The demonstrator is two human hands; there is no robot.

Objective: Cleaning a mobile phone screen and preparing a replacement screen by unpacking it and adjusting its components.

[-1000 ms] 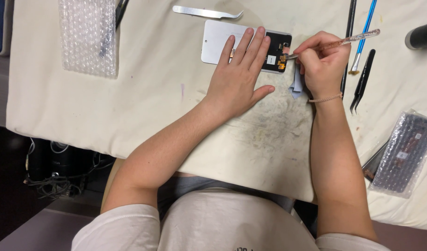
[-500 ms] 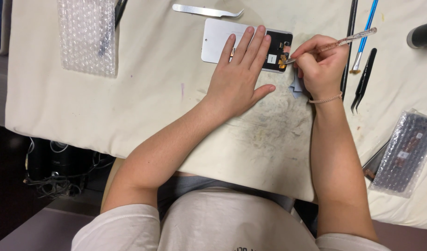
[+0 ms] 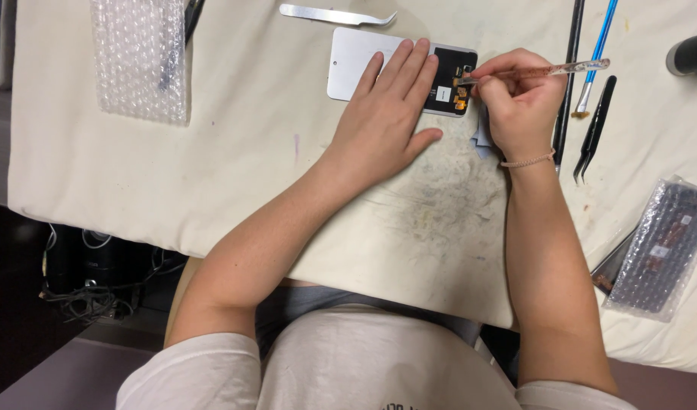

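Head view:

- Left hand (image 3: pixel 386 114): lies flat, fingers spread, palm down on the phone panel (image 3: pixel 356 53). The grip is wide and closed on nothing; it presses the panel against the surface (image 3: pixel 250 152).
- Phone panel: lies flat near the far edge of the surface, partly under the left fingers. Its left part is a pale plate; its right part is dark, with small orange and gold parts showing.
- Right hand (image 3: pixel 519 102): grip narrow, pinched on a clear thin tool (image 3: pixel 561 70). The tool tip rests at the dark right end of the panel, among the orange parts.
- Right wrist: carries a thin pink band (image 3: pixel 527 161).
- Silver tweezers (image 3: pixel 337 14): lie just beyond the panel, apart from it.
- Black tweezers (image 3: pixel 594 129), a blue-handled brush (image 3: pixel 595 53) and a black rod (image 3: pixel 567 76): lie right of the right hand.
- Bubble-wrap packet (image 3: pixel 140 57): lies at far left, well apart from both hands.
- Second wrapped packet (image 3: pixel 663 247): lies at the right edge.
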